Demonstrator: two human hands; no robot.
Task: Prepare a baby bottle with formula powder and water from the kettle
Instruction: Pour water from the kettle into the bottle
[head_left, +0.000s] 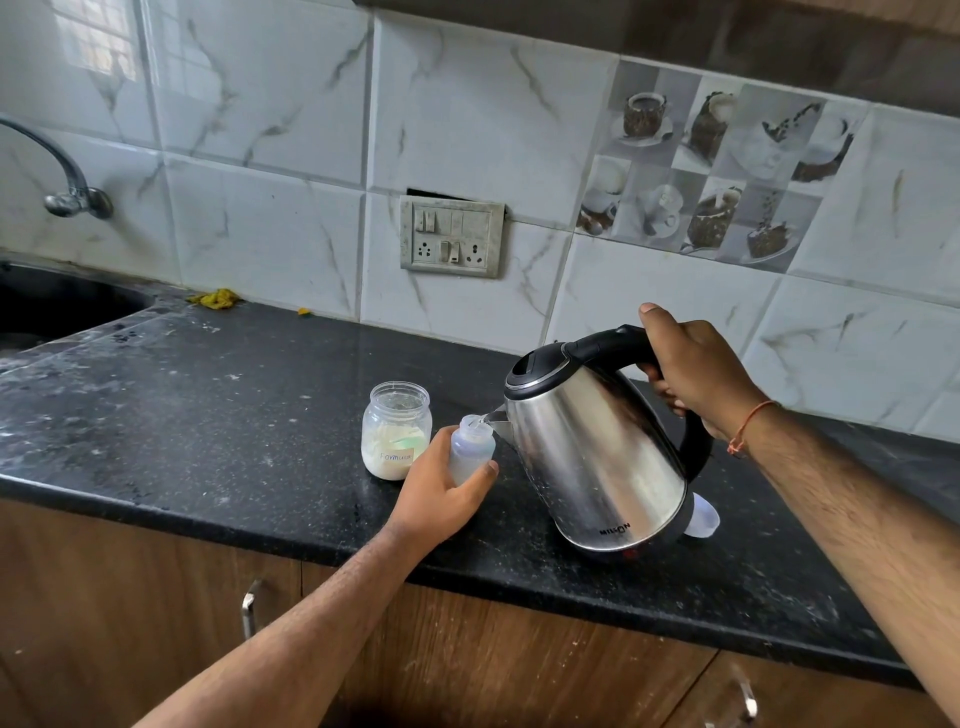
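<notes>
My right hand (696, 371) grips the black handle of a steel kettle (597, 457), which is tilted left with its spout over the mouth of a small clear baby bottle (470, 447). Water runs from the spout into the bottle. My left hand (441, 493) holds the bottle upright on the black counter (208, 415), fingers curled round its lower body. Just left of the bottle stands an open glass jar of white formula powder (396, 431) with a handwritten label.
A white plastic piece (704, 517) lies on the counter behind the kettle's base. A sink (52, 306) and a tap (67, 182) are at the far left. A switch and socket plate (452, 239) sits on the tiled wall. Wooden cabinets (156, 597) run below the counter edge.
</notes>
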